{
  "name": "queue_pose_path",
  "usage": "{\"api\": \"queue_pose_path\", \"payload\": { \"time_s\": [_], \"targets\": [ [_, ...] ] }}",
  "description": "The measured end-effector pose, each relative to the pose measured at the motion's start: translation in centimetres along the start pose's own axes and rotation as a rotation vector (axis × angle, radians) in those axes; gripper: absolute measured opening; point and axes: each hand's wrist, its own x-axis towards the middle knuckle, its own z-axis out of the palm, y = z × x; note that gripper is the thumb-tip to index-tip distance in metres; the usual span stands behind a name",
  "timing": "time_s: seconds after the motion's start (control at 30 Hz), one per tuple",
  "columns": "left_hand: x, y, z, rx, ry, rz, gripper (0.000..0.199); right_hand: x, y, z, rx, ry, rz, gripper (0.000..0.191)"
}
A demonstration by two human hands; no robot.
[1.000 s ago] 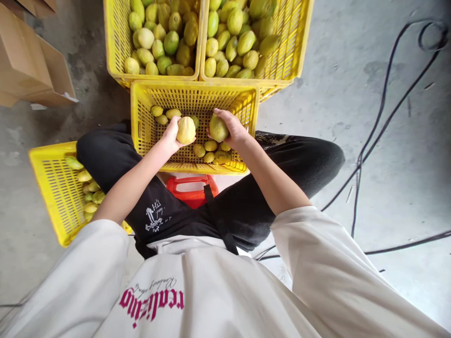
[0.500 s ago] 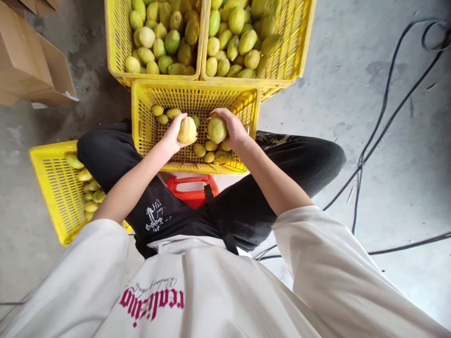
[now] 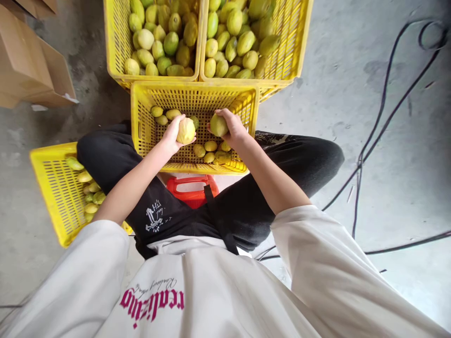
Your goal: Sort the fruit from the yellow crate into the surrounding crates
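Observation:
Over the yellow crate (image 3: 193, 89) between my knees, my left hand (image 3: 173, 133) is closed around a pale yellow fruit (image 3: 186, 130). It is rounded, lightly ridged and looks like a small papaya. My right hand (image 3: 232, 127) grips a greener round fruit (image 3: 219, 125), its fingers partly behind it. The two held fruits are apart from each other. Below them in the crate, several small yellow fruits (image 3: 210, 146) lie at the near right. A few more (image 3: 157, 111) sit at the far left, and a green one (image 3: 194, 122) shows between my hands.
Two yellow crates full of similar fruit, one at left (image 3: 153, 77) and one at right (image 3: 296, 42), adjoin the far side. A tilted crate (image 3: 52, 188) with fruit stands by my left knee. Cardboard boxes (image 3: 26, 61) are at upper left; black cables (image 3: 380, 122) cross the floor at right.
The fruit in my left hand has turned, showing a different side. My right hand has tilted its fruit slightly and shifted a little up. Both hands keep their hold.

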Motion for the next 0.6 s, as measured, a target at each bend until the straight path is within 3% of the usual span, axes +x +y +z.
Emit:
{"api": "queue_pose_path", "payload": {
  "time_s": [0.1, 0.3, 0.5, 0.6],
  "targets": [
    [-0.6, 0.4, 0.3, -0.038, -0.013, -0.029, 0.035, 0.1, -0.3, 0.0, 0.033, 0.005, 0.055, 0.036],
    [-0.9, 0.2, 0.4, 0.005, -0.041, 0.042, 0.032, -1.3, -1.1, 0.5, 0.019, -0.123, 0.107, 0.046],
    [-0.8, 0.0, 0.6, -0.025, 0.012, 0.109, 0.025, -2.1, -0.8, 0.7, -0.053, -0.172, 0.017, 0.042],
    [-1.4, -0.1, 0.7, 0.007, 0.012, 0.171, 0.028, -2.3, -1.2, 0.7, -0.060, -0.153, 0.076, 0.029]
  ]
}}
